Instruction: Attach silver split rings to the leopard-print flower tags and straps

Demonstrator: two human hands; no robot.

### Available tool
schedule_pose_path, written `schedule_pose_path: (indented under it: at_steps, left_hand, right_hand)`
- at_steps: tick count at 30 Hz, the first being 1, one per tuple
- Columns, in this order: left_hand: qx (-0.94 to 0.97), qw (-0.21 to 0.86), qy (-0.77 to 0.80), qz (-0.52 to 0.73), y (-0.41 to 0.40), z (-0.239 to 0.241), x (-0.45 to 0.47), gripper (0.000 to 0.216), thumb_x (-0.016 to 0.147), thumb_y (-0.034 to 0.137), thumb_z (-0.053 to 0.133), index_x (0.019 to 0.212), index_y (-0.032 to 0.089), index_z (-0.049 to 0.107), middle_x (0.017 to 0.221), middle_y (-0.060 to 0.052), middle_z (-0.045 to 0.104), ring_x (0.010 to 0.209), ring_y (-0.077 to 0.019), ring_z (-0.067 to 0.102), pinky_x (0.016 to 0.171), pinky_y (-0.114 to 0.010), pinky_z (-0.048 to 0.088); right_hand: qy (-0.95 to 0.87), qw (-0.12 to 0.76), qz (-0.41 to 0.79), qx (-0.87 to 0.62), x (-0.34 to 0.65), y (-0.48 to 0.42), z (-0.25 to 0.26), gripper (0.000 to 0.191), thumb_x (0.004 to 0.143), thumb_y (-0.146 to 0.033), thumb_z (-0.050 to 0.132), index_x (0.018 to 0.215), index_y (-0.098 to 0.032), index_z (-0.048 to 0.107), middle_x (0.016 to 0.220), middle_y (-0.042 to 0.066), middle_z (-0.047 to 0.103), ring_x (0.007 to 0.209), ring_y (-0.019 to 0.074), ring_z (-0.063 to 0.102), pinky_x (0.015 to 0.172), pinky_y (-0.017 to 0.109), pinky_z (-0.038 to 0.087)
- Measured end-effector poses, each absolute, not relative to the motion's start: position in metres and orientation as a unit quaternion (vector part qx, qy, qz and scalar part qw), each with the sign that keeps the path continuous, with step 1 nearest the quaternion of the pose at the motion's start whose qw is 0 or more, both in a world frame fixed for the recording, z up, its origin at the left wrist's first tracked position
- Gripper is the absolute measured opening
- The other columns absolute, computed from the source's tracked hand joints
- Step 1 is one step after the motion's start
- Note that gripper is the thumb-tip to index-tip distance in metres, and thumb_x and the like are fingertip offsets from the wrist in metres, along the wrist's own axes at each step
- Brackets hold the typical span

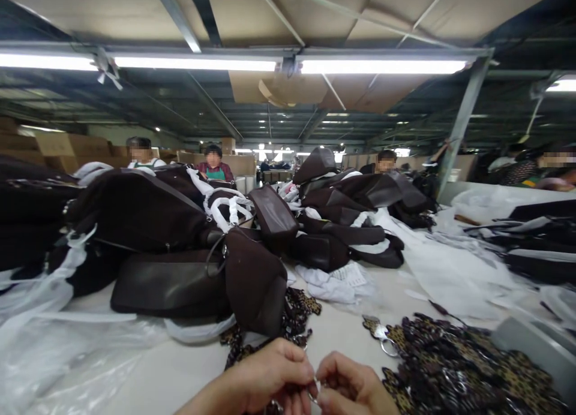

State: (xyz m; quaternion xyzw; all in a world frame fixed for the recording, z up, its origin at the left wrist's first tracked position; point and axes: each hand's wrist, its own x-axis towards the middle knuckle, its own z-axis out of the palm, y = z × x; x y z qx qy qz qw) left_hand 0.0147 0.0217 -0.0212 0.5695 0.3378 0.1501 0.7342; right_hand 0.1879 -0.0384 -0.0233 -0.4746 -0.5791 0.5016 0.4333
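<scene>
Low in the view, my left hand and my right hand meet with fingers pinched together. Between the fingertips is a small shiny metal ring, mostly covered, and both hands grip it. What hangs from it below my left hand is largely hidden. To the right of my hands lies a heap of leopard-print and dark brown charms; a silver key ring shows at its near left edge. More patterned charms lie just beyond my left hand, against a dark brown bag.
Dark brown bags with white-wrapped straps are piled across the table. Clear plastic spreads at left, white sheeting at right. A grey bin stands by the charm heap. Several people are beyond the piles.
</scene>
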Motion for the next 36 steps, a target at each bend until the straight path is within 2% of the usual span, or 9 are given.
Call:
schedule_pose_path:
  at_steps: [3, 5, 8, 11, 16, 20, 23, 31, 36]
  left_hand:
    - [0.674, 0.589, 0.385, 0.225, 0.029, -0.012, 0.010, 0.021, 0.084, 0.033, 0.047, 0.080, 0.015, 0.058, 0.070, -0.002, 0.059, 0.050, -0.0118, 0.054, 0.046, -0.022, 0.043]
    - [0.766, 0.428, 0.390, 0.280, 0.032, -0.011, 0.008, 0.017, 0.086, 0.020, 0.044, 0.087, 0.016, 0.061, 0.087, -0.005, 0.061, 0.073, -0.0148, 0.060, 0.065, -0.026, 0.050]
    - [0.852, 0.273, 0.365, 0.258, 0.036, -0.014, 0.009, 0.029, 0.083, 0.006, 0.041, 0.096, 0.017, 0.065, 0.103, -0.008, 0.060, 0.097, -0.0181, 0.057, 0.087, -0.029, 0.045]
    - [0.866, 0.262, 0.362, 0.226, 0.038, -0.010, 0.008, 0.035, 0.083, 0.004, 0.038, 0.099, 0.015, 0.068, 0.104, -0.008, 0.061, 0.096, -0.0181, 0.057, 0.086, -0.028, 0.045]
    - [0.857, 0.356, 0.353, 0.119, 0.027, 0.019, -0.001, 0.031, 0.085, 0.010, 0.041, 0.094, 0.014, 0.071, 0.090, -0.006, 0.068, 0.074, -0.0148, 0.062, 0.068, -0.023, 0.048]
    - [0.907, 0.251, 0.339, 0.018, 0.011, 0.027, -0.004, 0.027, 0.083, 0.010, 0.048, 0.091, 0.017, 0.073, 0.096, -0.008, 0.071, 0.095, -0.0224, 0.064, 0.087, -0.030, 0.046]
    - [0.895, 0.165, 0.414, -0.030, 0.003, 0.019, -0.005, 0.020, 0.079, 0.010, 0.054, 0.090, 0.014, 0.070, 0.103, -0.014, 0.068, 0.097, -0.0285, 0.064, 0.085, -0.036, 0.048]
    - [0.881, 0.163, 0.444, -0.021, 0.012, -0.004, -0.009, 0.015, 0.076, 0.008, 0.057, 0.081, 0.018, 0.067, 0.089, -0.007, 0.070, 0.087, -0.0252, 0.065, 0.074, -0.031, 0.047]
    - [0.878, 0.157, 0.451, 0.028, 0.007, 0.005, -0.007, 0.028, 0.086, 0.007, 0.044, 0.099, 0.018, 0.066, 0.100, -0.009, 0.067, 0.093, -0.0225, 0.063, 0.079, -0.030, 0.045]
  right_hand:
    - [-0.525, 0.475, 0.524, -0.473, 0.190, -0.035, -0.026, 0.008, 0.064, -0.016, 0.068, 0.072, -0.019, 0.065, 0.050, -0.008, 0.056, 0.047, 0.0112, 0.054, 0.049, 0.021, 0.041]
    - [-0.503, 0.491, 0.524, -0.480, 0.195, -0.035, -0.026, 0.009, 0.066, -0.016, 0.071, 0.073, -0.018, 0.066, 0.052, -0.008, 0.056, 0.048, 0.0110, 0.055, 0.050, 0.021, 0.045]
    - [-0.494, 0.492, 0.531, -0.481, 0.203, -0.036, -0.025, 0.012, 0.067, -0.017, 0.076, 0.074, -0.017, 0.066, 0.054, -0.008, 0.056, 0.051, 0.0110, 0.056, 0.053, 0.022, 0.049]
    - [-0.490, 0.502, 0.534, -0.472, 0.209, -0.035, -0.023, 0.015, 0.068, -0.020, 0.079, 0.075, -0.017, 0.066, 0.054, -0.008, 0.058, 0.051, 0.0108, 0.058, 0.053, 0.022, 0.049]
    - [-0.476, 0.524, 0.530, -0.467, 0.214, -0.037, -0.017, 0.022, 0.068, -0.029, 0.083, 0.077, -0.017, 0.066, 0.056, -0.008, 0.059, 0.051, 0.0097, 0.060, 0.053, 0.021, 0.050]
    - [-0.466, 0.532, 0.525, -0.473, 0.214, -0.041, -0.010, 0.030, 0.062, -0.034, 0.087, 0.075, -0.017, 0.066, 0.056, -0.008, 0.059, 0.051, 0.0093, 0.060, 0.052, 0.021, 0.052]
    - [-0.465, 0.531, 0.524, -0.476, 0.211, -0.042, -0.009, 0.031, 0.062, -0.036, 0.086, 0.075, -0.016, 0.065, 0.055, -0.008, 0.060, 0.050, 0.0094, 0.060, 0.052, 0.022, 0.053]
    - [-0.482, 0.522, 0.522, -0.472, 0.206, -0.041, -0.014, 0.027, 0.064, -0.033, 0.085, 0.074, -0.016, 0.066, 0.054, -0.007, 0.060, 0.049, 0.0093, 0.060, 0.050, 0.021, 0.052]
    - [-0.476, 0.525, 0.515, -0.482, 0.210, -0.043, -0.010, 0.028, 0.063, -0.034, 0.085, 0.075, -0.017, 0.067, 0.056, -0.008, 0.060, 0.051, 0.0092, 0.060, 0.052, 0.021, 0.054]
